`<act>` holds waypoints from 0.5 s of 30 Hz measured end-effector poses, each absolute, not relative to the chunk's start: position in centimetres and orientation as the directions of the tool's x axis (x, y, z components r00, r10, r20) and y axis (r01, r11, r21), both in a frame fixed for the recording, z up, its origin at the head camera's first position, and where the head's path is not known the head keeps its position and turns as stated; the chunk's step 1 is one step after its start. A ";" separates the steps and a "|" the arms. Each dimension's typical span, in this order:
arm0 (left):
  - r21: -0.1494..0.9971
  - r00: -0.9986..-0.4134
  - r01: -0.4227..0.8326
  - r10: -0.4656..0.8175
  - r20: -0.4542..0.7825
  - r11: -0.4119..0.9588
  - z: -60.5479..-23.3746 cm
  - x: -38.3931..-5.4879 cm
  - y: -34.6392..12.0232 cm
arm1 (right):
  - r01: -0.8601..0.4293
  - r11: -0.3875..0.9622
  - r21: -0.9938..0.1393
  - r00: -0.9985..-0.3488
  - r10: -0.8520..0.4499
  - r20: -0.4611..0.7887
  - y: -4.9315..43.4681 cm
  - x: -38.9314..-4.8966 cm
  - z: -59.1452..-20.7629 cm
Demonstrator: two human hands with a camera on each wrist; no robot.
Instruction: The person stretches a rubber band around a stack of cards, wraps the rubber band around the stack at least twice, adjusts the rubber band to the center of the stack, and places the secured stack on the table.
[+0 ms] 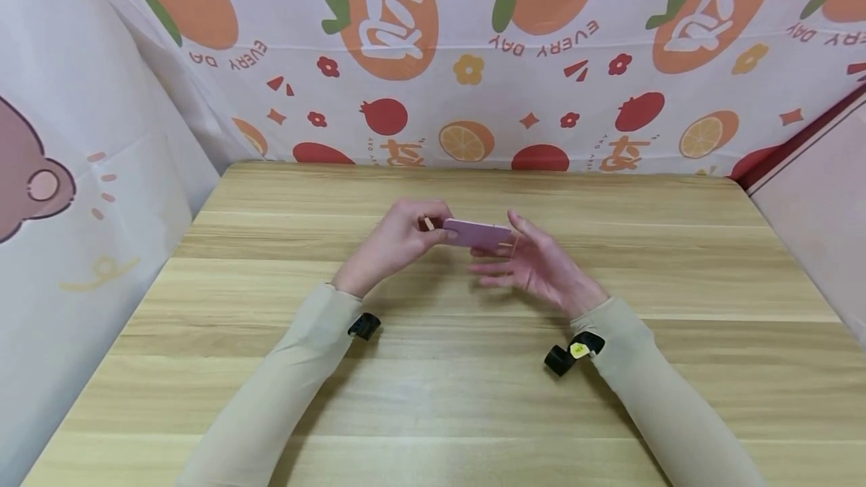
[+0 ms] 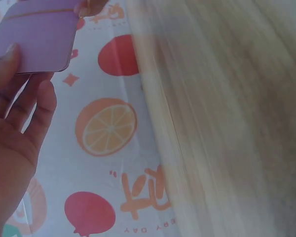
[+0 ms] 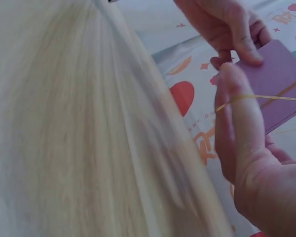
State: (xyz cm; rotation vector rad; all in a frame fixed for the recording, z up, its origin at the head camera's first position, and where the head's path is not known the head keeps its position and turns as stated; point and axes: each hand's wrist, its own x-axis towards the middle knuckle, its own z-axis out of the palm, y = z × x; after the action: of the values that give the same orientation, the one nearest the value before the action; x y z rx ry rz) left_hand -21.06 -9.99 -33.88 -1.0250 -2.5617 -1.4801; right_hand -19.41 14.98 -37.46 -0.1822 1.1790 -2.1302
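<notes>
A flat stack of purple cards point(image 1: 476, 234) is held above the table, slightly tilted. My left hand point(image 1: 406, 231) pinches its left end, thumb on the near face and fingers behind, as the left wrist view shows. Around the cards runs a thin yellowish rubber band point(image 2: 39, 14). My right hand point(image 1: 541, 265) is at the stack's right end, its thumb raised and fingers extended and spread. In the right wrist view, one strand of the rubber band point(image 3: 246, 96) stretches from the purple cards point(image 3: 276, 69) across a straight digit of the right hand. Where the band passes behind the cards is hidden.
Beneath both hands lies a wood-grain table point(image 1: 433, 397). A white cloth with fruit prints point(image 1: 467, 111) hangs along its back edge, and another pale cloth point(image 1: 135, 171) hangs at the left. Small black cameras point(image 1: 559, 360) are strapped at the wrists.
</notes>
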 end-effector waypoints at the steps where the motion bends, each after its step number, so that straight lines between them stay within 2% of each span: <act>1: 0.762 -0.780 0.548 0.539 0.318 0.344 -33.9 -21.1 -10.1 | 0.504 -0.353 -0.788 -0.749 -0.633 -0.195 14.9 -19.4 -37.4; 6: 0.685 -0.733 0.629 0.573 0.366 0.367 -34.0 -21.2 -10.0 | 0.499 -0.333 -0.800 -0.744 -0.638 -0.198 14.5 -19.3 -37.3; 12: 0.539 -0.620 0.766 0.625 0.475 0.350 -34.4 -21.1 -9.2 | 0.463 -0.280 -0.841 -0.761 -0.611 -0.216 14.0 -19.1 -37.2; 15: 0.535 -0.611 0.775 0.614 0.499 0.336 -34.6 -21.1 -8.9 | 0.462 -0.270 -0.845 -0.775 -0.587 -0.236 13.9 -19.1 -37.2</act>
State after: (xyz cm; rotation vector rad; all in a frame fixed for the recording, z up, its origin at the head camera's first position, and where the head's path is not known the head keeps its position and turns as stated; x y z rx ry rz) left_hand -21.05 -8.93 -34.56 -1.2631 -2.3905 -1.1355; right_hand -19.12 13.90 -37.18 -0.1611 1.3236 -2.0782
